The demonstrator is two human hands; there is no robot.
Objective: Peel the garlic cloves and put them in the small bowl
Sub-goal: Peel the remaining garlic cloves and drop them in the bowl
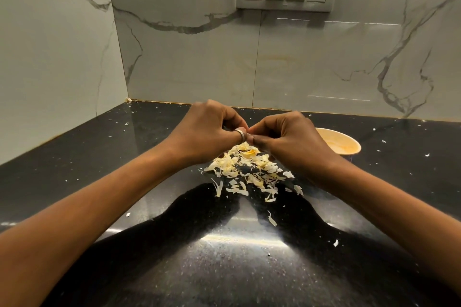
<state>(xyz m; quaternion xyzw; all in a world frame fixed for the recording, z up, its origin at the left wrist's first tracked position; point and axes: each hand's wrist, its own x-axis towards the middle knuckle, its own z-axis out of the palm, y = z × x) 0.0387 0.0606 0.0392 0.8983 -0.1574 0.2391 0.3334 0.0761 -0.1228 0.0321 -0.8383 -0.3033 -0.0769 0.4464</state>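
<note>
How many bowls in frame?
1. The small bowl stands on the black counter at right, just behind the right hand, which covers its left edge. No other bowl shows, and the hands hide little space.

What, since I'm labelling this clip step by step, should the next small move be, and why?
Likely tug the skin free: left hand and right hand both pinch a mostly hidden clove over the peel pile; the small bowl sits beside the right hand.
</note>
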